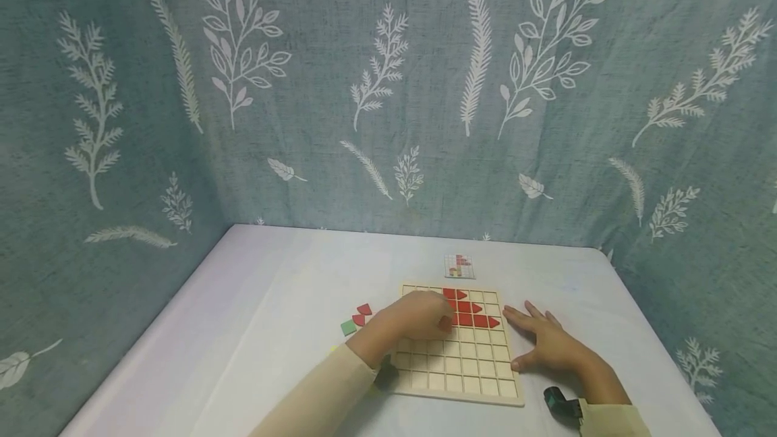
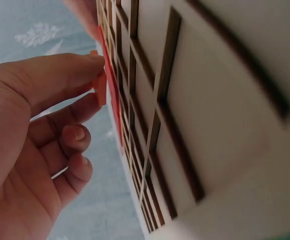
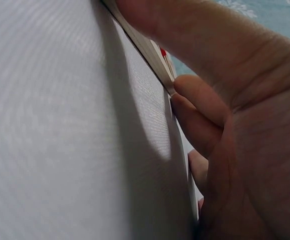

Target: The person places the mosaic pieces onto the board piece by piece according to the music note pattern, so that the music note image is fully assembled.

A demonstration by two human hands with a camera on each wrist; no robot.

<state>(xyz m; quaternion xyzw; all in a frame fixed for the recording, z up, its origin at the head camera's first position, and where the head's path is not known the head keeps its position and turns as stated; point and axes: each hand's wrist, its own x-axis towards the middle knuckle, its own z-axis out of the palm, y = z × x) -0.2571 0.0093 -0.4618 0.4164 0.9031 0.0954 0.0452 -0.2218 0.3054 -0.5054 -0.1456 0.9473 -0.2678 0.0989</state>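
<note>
A wooden grid board [image 1: 452,383] lies on the white table, with rows of red tiles [image 1: 466,320] set in its upper squares; the right-hand ones end in points. Over the board's upper left part, my left hand [image 1: 419,315] pinches a small orange-red tile [image 2: 101,89] between thumb and finger, close to the grid. My right hand [image 1: 543,342] rests at the board's right edge with fingers spread, thumb and fingertips touching the board's side [image 3: 150,57]. The squares under my left hand are hidden in the head view.
A small pattern card [image 1: 459,266] lies behind the board. Left of it are red quarter-round pieces [image 1: 363,309] and a green square tile [image 1: 349,327]; a yellow piece is mostly hidden by my left arm. A leaf-patterned curtain [image 1: 376,106] borders the table.
</note>
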